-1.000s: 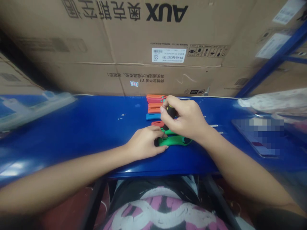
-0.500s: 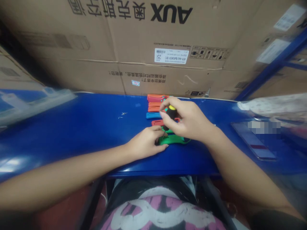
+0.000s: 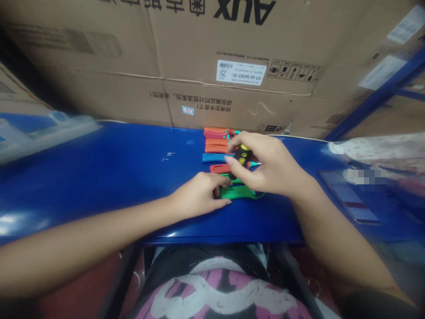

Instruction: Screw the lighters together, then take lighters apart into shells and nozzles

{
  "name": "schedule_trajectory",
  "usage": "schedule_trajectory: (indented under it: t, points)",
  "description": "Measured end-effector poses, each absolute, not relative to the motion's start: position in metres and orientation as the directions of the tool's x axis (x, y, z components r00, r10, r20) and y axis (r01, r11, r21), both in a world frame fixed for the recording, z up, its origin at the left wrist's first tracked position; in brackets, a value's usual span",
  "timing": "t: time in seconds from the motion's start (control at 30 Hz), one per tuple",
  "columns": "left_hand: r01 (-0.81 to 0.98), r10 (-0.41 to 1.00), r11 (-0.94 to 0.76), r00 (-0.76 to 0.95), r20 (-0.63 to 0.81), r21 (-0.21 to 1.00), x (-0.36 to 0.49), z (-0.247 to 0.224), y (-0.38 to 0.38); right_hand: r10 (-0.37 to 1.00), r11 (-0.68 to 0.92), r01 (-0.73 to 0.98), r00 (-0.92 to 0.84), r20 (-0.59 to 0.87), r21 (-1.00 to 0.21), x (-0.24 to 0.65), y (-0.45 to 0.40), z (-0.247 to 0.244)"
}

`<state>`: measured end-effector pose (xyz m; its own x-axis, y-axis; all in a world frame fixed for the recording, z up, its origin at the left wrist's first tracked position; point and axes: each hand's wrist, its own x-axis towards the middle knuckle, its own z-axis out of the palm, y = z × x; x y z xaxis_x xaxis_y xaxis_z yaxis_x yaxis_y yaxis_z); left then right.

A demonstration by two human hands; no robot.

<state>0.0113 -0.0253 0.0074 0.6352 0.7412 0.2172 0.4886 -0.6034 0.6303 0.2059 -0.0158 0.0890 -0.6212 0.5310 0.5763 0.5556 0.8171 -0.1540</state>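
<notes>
My right hand (image 3: 267,164) grips a short screwdriver (image 3: 244,155) by its black and yellow handle, tilted so that its shaft points down to the left. The tip meets the left end of the nearest green plastic handle (image 3: 241,192), which has a slot and a loop like a long lighter's. Fingers and thumb of my left hand (image 3: 199,197) are closed around that same end, hiding part of it. Beyond it lie another green handle, partly covered, a red handle (image 3: 219,169), a blue handle (image 3: 212,157) and orange handles (image 3: 215,145), stacked in a row.
Small metal screws or pins (image 3: 168,156) lie on the blue table (image 3: 133,177), left of the row. A large cardboard box (image 3: 186,53) stands along the back. At right are a phone-like flat slab (image 3: 348,197) and a whitish plastic bag (image 3: 375,150).
The screwdriver handle has tipped a little to the right along with my right hand. My left hand keeps its hold on the green handle. The view has shifted slightly.
</notes>
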Motion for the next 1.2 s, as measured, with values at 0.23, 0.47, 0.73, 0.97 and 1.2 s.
schedule_trajectory:
  t: [0.23,0.47,0.73,0.97,1.2]
  points:
    - [0.498,0.749,-0.585,0.635,0.19,0.64,0.0112,0.0062,-0.0246,0.566,0.794,0.585,-0.614,0.551,-0.163,0.207,-0.0158,0.0919]
    - [0.516,0.761,-0.567,0.627,0.167,0.642,0.0119,0.0073,-0.0251,0.59,0.776,0.608,-0.61,0.529,-0.166,0.2096,-0.0133,0.0957]
    - [0.517,0.76,-0.563,0.63,0.159,0.644,0.0116,0.0092,-0.0242,0.563,0.805,0.57,-0.643,0.519,-0.166,0.2134,-0.0127,0.0965]
    - [0.496,0.742,-0.587,0.646,0.179,0.64,0.011,0.0092,-0.0219,0.559,0.806,0.572,-0.654,0.51,-0.151,0.2123,-0.0132,0.095]
    - [0.466,0.718,-0.629,0.654,0.236,0.623,0.01,0.0054,-0.0208,0.599,0.769,0.622,-0.625,0.5,-0.144,0.2071,-0.0178,0.0952]
